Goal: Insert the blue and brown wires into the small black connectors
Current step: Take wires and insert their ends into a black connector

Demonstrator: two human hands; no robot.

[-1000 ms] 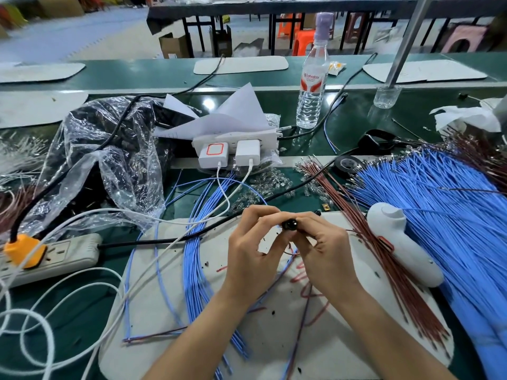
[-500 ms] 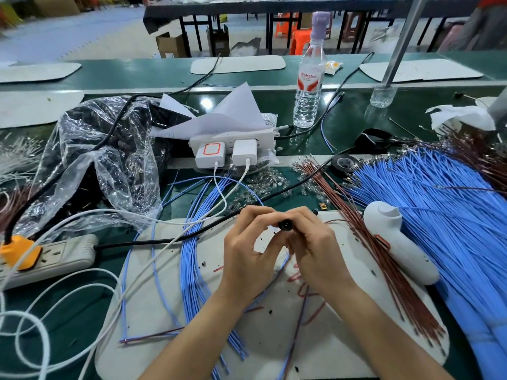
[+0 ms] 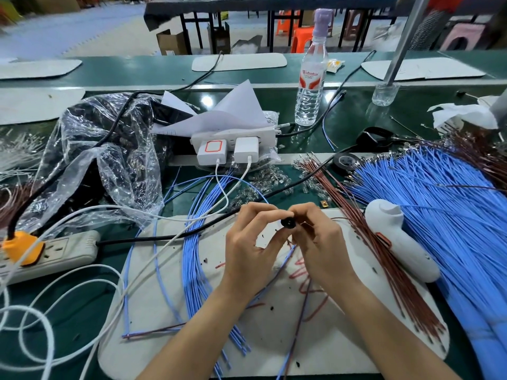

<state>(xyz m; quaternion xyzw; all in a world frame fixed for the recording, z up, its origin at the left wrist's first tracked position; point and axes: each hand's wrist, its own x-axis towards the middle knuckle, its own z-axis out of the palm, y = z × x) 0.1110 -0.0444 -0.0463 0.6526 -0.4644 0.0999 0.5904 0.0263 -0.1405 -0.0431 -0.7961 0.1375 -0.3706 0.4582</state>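
Blue wires [image 3: 439, 220] are lying in a broad heap across the right of the green desk [image 3: 356, 127], their bare ends pointing away from the person. A white mat [image 3: 274, 338] is serving as the work surface in front of the person. Brown wires [image 3: 411, 311] are fanning in a long bundle along the mat's right edge, just beside the blue heap.

Above the middle of the mat, the left hand [image 3: 247, 250] and right hand [image 3: 321, 248] are meeting fingertip to fingertip. Both are curling their fingers and pinching the small black connector [image 3: 288, 222] between them, its round face turned toward the camera. A thin wire pair [image 3: 297, 325], blue and brown, is trailing from under the right hand toward the near edge of the mat. Whether the right fingers are also gripping a wire end is hidden.

The step in hand is probably the seating of a wire terminal in the connector. Doing it well is likely calling for the left hand to be steadying the connector, the right hand to be gripping the wire close to its tip so it is not buckling, and the push to be running straight along the socket's axis.
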